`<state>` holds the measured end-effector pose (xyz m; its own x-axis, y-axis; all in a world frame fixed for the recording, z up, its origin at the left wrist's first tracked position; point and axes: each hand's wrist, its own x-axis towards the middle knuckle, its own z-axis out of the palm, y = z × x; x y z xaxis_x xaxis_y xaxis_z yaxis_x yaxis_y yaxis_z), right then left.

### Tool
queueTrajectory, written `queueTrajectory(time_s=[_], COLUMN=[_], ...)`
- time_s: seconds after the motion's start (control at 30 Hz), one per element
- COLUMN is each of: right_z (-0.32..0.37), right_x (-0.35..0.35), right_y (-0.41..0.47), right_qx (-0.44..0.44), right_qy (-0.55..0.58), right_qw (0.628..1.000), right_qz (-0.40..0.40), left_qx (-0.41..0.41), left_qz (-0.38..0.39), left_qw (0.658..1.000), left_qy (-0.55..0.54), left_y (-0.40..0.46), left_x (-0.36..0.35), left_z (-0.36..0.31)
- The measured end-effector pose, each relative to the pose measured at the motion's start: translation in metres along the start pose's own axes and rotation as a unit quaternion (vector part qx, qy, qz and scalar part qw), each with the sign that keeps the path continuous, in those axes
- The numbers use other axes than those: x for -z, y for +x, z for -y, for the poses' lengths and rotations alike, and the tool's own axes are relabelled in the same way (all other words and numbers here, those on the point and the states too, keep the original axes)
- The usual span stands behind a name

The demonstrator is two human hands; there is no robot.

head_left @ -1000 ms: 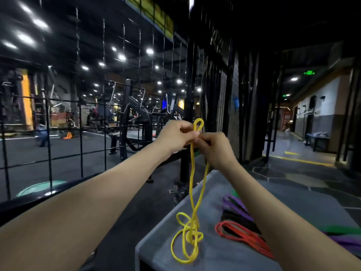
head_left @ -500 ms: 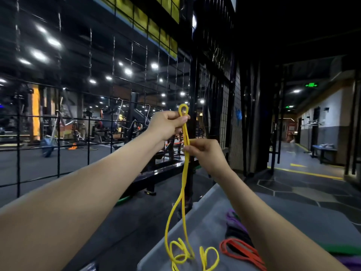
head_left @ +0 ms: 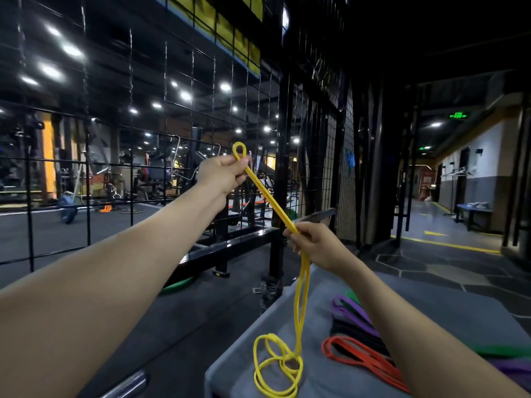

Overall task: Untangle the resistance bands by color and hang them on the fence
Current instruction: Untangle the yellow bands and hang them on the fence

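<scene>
My left hand (head_left: 222, 173) grips the top of a yellow resistance band (head_left: 270, 202), with a small loop standing above the fist. My right hand (head_left: 314, 242) pinches the same band lower down, so the stretch between the hands runs taut and slanted. Below my right hand the band hangs down and ends in tangled loops on a grey bench top (head_left: 459, 308). On that top lie a red band (head_left: 362, 359), a black band (head_left: 353, 333), a purple band (head_left: 352, 310) and a green band (head_left: 352, 295), partly hidden by my right forearm. The black wire fence (head_left: 166, 116) stands just beyond my hands.
A thick black fence post (head_left: 280, 173) rises behind the yellow band. A low black rail (head_left: 230, 242) runs along the fence's foot. Gym machines show through the mesh. To the right, a corridor with dark floor tiles leads to a blue bench (head_left: 474, 211).
My hands have drawn apart: the left rose and moved left with the loop end, the right slid down the band. The taut stretch between them has lengthened and the tangle lifted a little.
</scene>
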<state>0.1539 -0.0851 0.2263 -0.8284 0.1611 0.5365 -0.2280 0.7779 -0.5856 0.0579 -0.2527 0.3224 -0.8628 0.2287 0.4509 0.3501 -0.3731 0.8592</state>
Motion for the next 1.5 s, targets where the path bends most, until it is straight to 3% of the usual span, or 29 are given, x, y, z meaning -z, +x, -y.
queueTrajectory(time_s=[0.1,0.43,0.53,0.6,0.63,0.7,0.73,0.77,0.8,0.9,0.97,1.13,1.27,1.5], right_z=[-0.023,-0.07,-0.071,-0.061,-0.055,-0.041,-0.035,-0.03,-0.024,-0.015,-0.012,-0.008,-0.011,-0.016], right_x=[0.002,0.012,0.014,0.02,0.024,0.03,0.032,0.032,0.032,0.024,0.019,0.023,0.03,0.037], right_y=[-0.01,-0.036,-0.037,-0.028,-0.024,-0.017,-0.015,-0.012,-0.01,-0.004,-0.002,-0.008,-0.018,-0.027], right_qx=[-0.038,-0.139,-0.145,-0.13,-0.117,-0.095,-0.086,-0.077,-0.07,-0.045,-0.032,-0.033,-0.046,-0.053], right_qy=[-0.083,-0.066,-0.035,-0.049,-0.061,-0.076,-0.084,-0.097,-0.118,-0.166,-0.185,-0.162,-0.101,0.028], right_qw=[0.995,0.988,0.988,0.987,0.988,0.99,0.991,0.992,0.99,0.984,0.98,0.984,0.993,0.998], right_qz=[0.038,0.018,-0.049,-0.08,-0.079,-0.064,-0.053,-0.039,-0.019,0.042,0.064,0.064,0.048,0.003], left_qx=[0.018,0.054,0.088,0.124,0.14,0.16,0.157,0.144,0.111,-0.062,-0.117,-0.047,-0.028,0.034], left_qz=[-0.044,-0.108,-0.104,-0.09,-0.076,-0.016,0.001,0.014,0.026,0.143,0.23,0.321,0.311,0.171], left_qw=[0.998,0.993,0.99,0.982,0.965,0.871,0.826,0.808,0.815,0.892,0.886,0.868,0.889,0.963], left_qy=[-0.046,-0.011,0.027,0.11,0.209,0.465,0.541,0.572,0.568,0.425,0.384,0.376,0.335,0.206], left_y=[0.003,0.002,0.004,0.003,0.002,-0.004,-0.008,-0.014,-0.02,-0.041,-0.059,-0.071,-0.071,-0.045], left_x=[0.008,0.035,0.041,0.044,0.045,0.045,0.043,0.037,0.03,0.002,-0.019,-0.037,-0.038,-0.028], left_z=[-0.005,0.02,0.037,0.053,0.059,0.071,0.078,0.082,0.085,0.09,0.089,0.107,0.111,0.088])
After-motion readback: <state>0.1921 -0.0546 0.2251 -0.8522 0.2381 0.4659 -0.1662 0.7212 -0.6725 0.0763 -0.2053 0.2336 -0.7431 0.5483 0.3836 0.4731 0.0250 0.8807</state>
